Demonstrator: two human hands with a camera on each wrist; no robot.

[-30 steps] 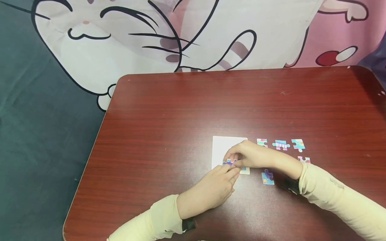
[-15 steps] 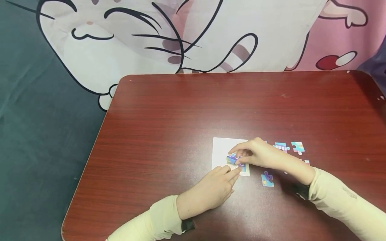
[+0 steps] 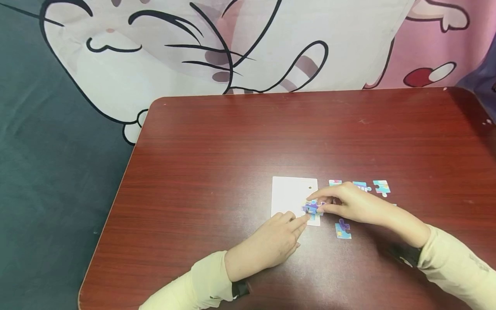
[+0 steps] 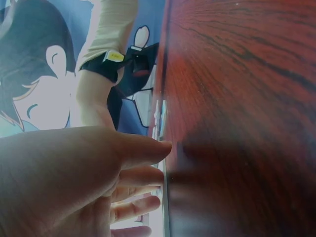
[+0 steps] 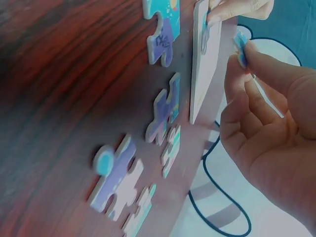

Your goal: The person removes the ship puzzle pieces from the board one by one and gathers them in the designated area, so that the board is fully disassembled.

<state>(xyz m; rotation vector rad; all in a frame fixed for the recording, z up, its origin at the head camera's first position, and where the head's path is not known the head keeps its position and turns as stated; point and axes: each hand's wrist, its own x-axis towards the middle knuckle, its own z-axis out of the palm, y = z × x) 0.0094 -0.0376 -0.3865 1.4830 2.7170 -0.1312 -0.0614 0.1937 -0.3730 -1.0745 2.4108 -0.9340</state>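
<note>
My right hand (image 3: 346,202) pinches a blue and purple jigsaw piece (image 3: 312,207) between thumb and fingers, over the right side of a white puzzle board (image 3: 288,193). In the right wrist view, that jigsaw piece (image 5: 241,48) is seen nearly edge-on, raised off the board. My left hand (image 3: 271,241) lies at the board's front edge. Its fingers are extended, and the fingertips touch a blue piece set in the near right corner (image 3: 314,218). The left wrist view shows the left hand (image 4: 113,173) from the side, thumb stretched out and nothing gripped.
Loose jigsaw pieces lie right of the board: a blue and purple one (image 3: 342,230) in front, a blue one (image 3: 382,187) and a blue and white one (image 3: 361,186) behind. The right forearm hides others. A printed cat curtain (image 3: 155,73) hangs beyond the brown table (image 3: 213,150).
The right hand has moved to the right across the board, carrying the pinched jigsaw piece toward the board's right edge. The left hand has stayed in place.
</note>
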